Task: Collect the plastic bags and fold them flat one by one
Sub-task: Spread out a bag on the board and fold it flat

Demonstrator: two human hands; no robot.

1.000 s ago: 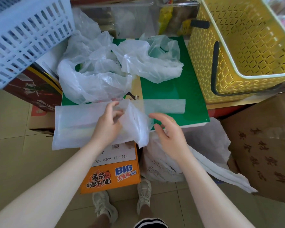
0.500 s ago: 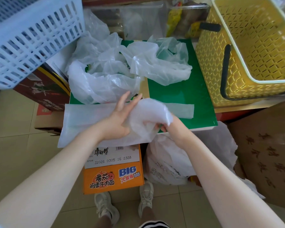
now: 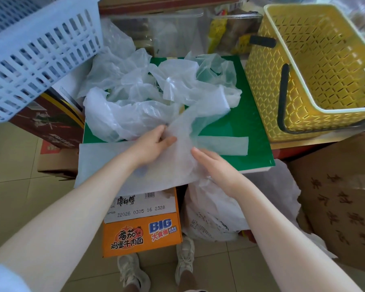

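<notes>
Unfolded since the earlier frame, the plastic bag (image 3: 185, 131) rises from the green surface (image 3: 247, 123); left hand (image 3: 154, 144) fingers pinch it, right hand (image 3: 215, 165) fingers lie together, flat.

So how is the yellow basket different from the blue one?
The yellow plastic basket sits on the right and has dark handles; the pale blue plastic basket sits on the left, and no handles show on it. The yellow basket's holes form a diamond-like lattice, while the blue basket's are upright slots. The yellow basket looks empty inside; the blue basket's inside is hidden. Both are perforated plastic and tilted in this view.
</notes>
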